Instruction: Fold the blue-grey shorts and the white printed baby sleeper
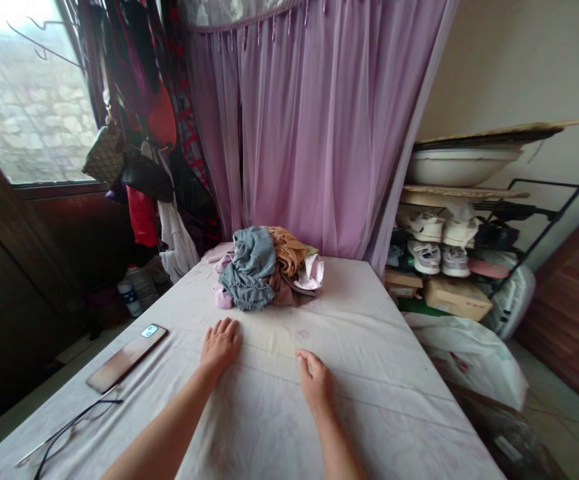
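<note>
My left hand (221, 343) lies palm down on the pale bedsheet (379, 373), its fingers stretched and slightly spread. A heap of crumpled clothes (254, 257) is just beyond the fingertips, apart from them. In it I make out grey-blue, brown-orange, pink and white cloth. My right hand (315, 380) rests on its side on the sheet, to the right and a little nearer. Its fingers are loosely bent, with a gap by the thumb and nothing held.
On the left of the bed lie a phone (127, 359) and a pair of glasses (72, 427). A purple curtain (314, 127) hangs behind the clothes. Bags (147, 175) hang at the left. A rack with shoes (425, 257) and a white plastic bag (474, 357) stand right of the bed.
</note>
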### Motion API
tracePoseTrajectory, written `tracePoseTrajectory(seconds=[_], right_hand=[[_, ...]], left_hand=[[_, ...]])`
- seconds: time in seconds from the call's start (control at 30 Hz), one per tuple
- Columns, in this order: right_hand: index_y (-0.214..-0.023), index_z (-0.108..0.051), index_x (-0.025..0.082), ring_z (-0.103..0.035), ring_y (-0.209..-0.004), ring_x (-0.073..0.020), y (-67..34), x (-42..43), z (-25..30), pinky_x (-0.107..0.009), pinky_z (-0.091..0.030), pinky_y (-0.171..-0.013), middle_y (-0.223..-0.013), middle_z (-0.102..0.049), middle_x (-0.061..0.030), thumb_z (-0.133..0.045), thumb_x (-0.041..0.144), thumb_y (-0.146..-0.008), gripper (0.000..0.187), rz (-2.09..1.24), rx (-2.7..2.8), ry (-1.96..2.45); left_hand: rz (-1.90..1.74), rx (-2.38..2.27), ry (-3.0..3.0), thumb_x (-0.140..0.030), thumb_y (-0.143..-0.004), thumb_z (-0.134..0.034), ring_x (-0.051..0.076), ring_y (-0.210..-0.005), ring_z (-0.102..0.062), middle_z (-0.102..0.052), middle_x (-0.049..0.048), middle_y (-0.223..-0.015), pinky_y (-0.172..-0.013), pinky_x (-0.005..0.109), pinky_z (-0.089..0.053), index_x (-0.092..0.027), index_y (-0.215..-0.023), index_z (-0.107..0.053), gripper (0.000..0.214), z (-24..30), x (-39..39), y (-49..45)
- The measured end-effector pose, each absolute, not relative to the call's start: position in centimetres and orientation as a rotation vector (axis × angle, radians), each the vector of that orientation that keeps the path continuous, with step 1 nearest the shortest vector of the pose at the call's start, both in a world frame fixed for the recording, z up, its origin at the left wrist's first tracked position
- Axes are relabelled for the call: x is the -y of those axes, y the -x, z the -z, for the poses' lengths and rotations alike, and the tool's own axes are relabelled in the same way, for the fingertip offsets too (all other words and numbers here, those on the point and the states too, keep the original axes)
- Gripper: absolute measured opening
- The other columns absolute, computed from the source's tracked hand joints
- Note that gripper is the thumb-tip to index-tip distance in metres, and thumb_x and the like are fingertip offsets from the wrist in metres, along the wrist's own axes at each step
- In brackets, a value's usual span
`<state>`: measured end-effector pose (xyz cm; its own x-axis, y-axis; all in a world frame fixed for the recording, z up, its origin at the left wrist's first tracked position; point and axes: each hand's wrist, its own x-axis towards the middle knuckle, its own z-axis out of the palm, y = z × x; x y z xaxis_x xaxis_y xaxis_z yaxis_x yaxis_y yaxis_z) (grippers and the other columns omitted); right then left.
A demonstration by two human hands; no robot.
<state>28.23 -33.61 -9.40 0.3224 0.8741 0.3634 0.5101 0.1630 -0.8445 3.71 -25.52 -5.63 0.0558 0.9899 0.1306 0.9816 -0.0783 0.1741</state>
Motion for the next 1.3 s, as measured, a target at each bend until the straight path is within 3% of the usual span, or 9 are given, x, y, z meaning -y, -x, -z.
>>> tracePoseTrajectory(seconds=[0.43,0.93,1.1,1.2,1.3], right_hand=[[-0.087,-0.074,0.023,-0.072,-0.086,-0.0205,-28.5,34.2,9.1,-0.03,-0.056,-0.08,-0.089,-0.077,-0.0066,-0.042,0.036,-0.086,0.035,-0.504,1.367,1.413],[-0.09,-0.074,0.022,-0.071,-0.086,-0.0203,-28.4,34.8,8.7,-0.03,-0.054,-0.082,-0.09,-0.077,-0.0073,-0.039,0.03,-0.088,0.036,-0.381,1.59,1.507],[-0.089,-0.073,0.022,-0.072,-0.087,-0.021,-28.5,34.7,8.7,-0.031,-0.055,-0.082,-0.09,-0.077,-0.0079,-0.039,0.033,-0.087,0.036,-0.394,1.577,1.519],[-0.089,-0.073,0.023,-0.072,-0.087,-0.021,-28.4,34.7,8.5,-0.031,-0.054,-0.082,-0.09,-0.077,-0.0079,-0.039,0.034,-0.086,0.036,-0.402,1.574,1.536],[-0.088,-0.073,0.023,-0.072,-0.086,-0.021,-28.3,34.8,8.3,-0.031,-0.054,-0.081,-0.09,-0.077,-0.0079,-0.039,0.035,-0.085,0.036,-0.389,1.56,1.562]], left_hand=[[-0.414,-2.162,-2.248,-0.038,-0.096,-0.04,0.028,-0.137,-0.041,-0.05,0.0092,-0.146,-0.113,0.048,-0.029,-0.025,-0.133,-0.056,0.043,6.1,26.7,-3.8],[-0.339,-2.135,-2.214,-0.037,-0.097,-0.038,0.029,-0.141,-0.036,-0.046,0.009,-0.15,-0.116,0.05,-0.026,-0.023,-0.138,-0.052,0.046,4.9,27.4,-4.5],[-0.269,-2.154,-2.153,-0.038,-0.095,-0.04,0.032,-0.146,-0.026,-0.029,0.0116,-0.159,-0.117,0.05,-0.023,-0.026,-0.143,-0.048,0.05,4.5,27.1,-4.6],[-0.247,-2.091,-2.226,-0.039,-0.094,-0.044,0.034,-0.15,-0.008,-0.013,0.0094,-0.164,-0.117,0.058,-0.017,-0.03,-0.143,-0.048,0.05,4.2,26.0,-4.5],[-0.256,-1.977,-2.368,-0.038,-0.092,-0.049,0.033,-0.151,0.001,-0.007,0.0064,-0.165,-0.115,0.065,-0.009,-0.034,-0.14,-0.051,0.049,3.6,24.3,-4.7]])
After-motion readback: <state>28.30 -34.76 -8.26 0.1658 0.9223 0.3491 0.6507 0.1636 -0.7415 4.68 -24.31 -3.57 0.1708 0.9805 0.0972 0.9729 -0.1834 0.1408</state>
